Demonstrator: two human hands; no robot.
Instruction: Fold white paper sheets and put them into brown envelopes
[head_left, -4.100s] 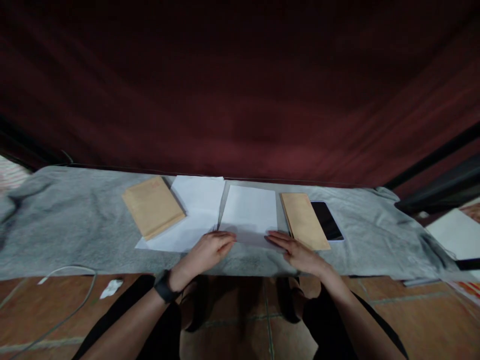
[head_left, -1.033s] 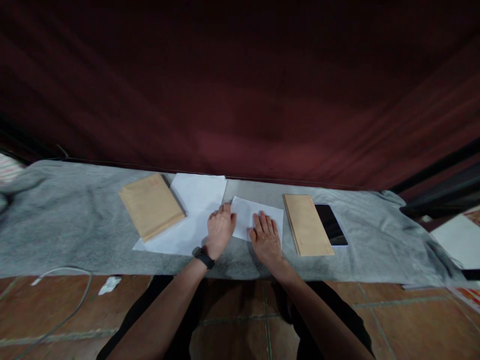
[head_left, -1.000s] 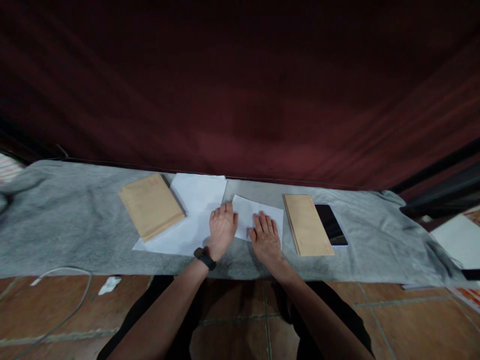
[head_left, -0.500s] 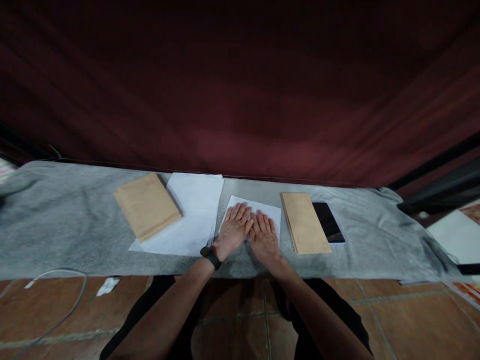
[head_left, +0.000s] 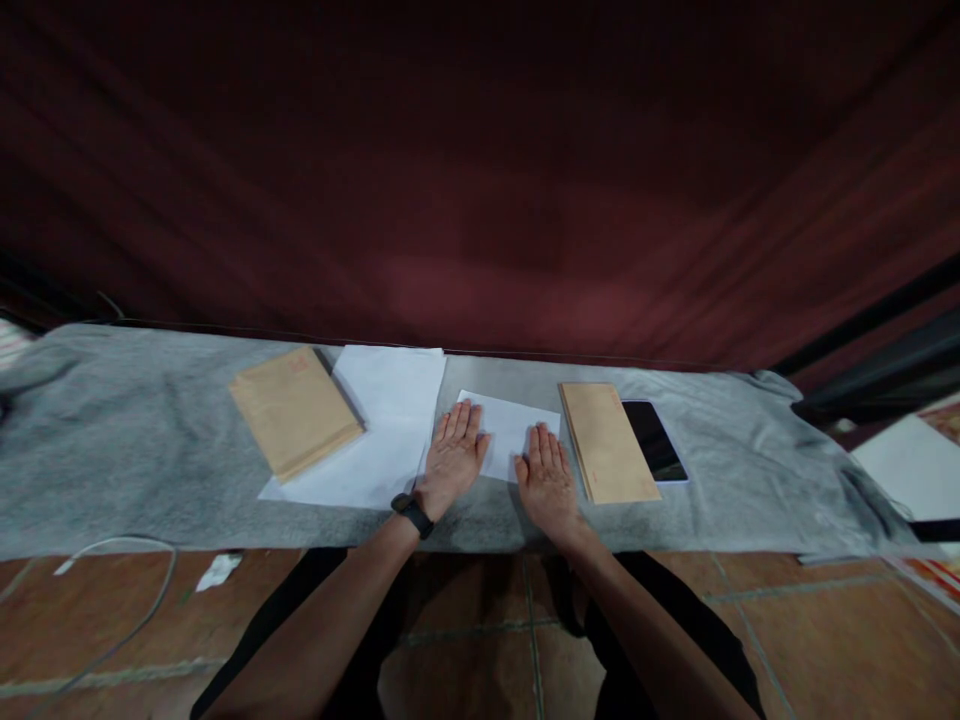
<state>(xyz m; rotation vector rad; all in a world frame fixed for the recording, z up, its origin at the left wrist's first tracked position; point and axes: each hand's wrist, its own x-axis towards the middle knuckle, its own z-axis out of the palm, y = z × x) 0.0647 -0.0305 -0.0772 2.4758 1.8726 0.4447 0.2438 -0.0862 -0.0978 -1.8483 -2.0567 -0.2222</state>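
A small white sheet of paper (head_left: 510,432), which looks folded, lies flat in front of me on the grey cloth. My left hand (head_left: 452,455) rests flat over its left edge, fingers stretched out and thumb apart. On its right edge lies my right hand (head_left: 547,480), also flat with fingers extended. Neither hand grips anything. To the left is a pile of larger white paper sheets (head_left: 394,400), partly covered by a stack of brown envelopes (head_left: 296,410). Right of my right hand sits another stack of brown envelopes (head_left: 609,440), partly over a dark-screened phone or tablet (head_left: 654,440).
The long surface is draped with a grey cloth (head_left: 150,430). Behind it hangs a dark red curtain (head_left: 480,230). A white cable (head_left: 161,590) and a scrap of white paper (head_left: 218,571) lie on the tiled floor. White board-like material (head_left: 911,465) stands at far right.
My hands have moved apart, from side by side at the paper's middle to its left and right edges. The paper's middle is now uncovered.
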